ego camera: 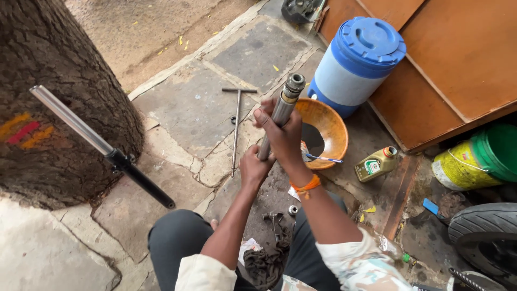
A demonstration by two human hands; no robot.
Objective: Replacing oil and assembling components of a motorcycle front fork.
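There are two shiny steel fork tubes: one held upright (pixel 281 110), one leaning on the tree (pixel 99 143). One orange plastic bowl (pixel 329 126), one blue-white water cooler (pixel 358 62), one small green oil bottle (pixel 375 164), one long metal T-handle wrench (pixel 236 126), two hands: left (pixel 253 167), right (pixel 281 134).

A second fork tube (pixel 99 144) leans against the tree trunk (pixel 54 64) beside me; a T-handle wrench (pixel 236 126) lies on the stone paving, an orange bowl (pixel 331 126), blue-lidded water cooler (pixel 358 59) and oil bottle (pixel 376 164) ahead.
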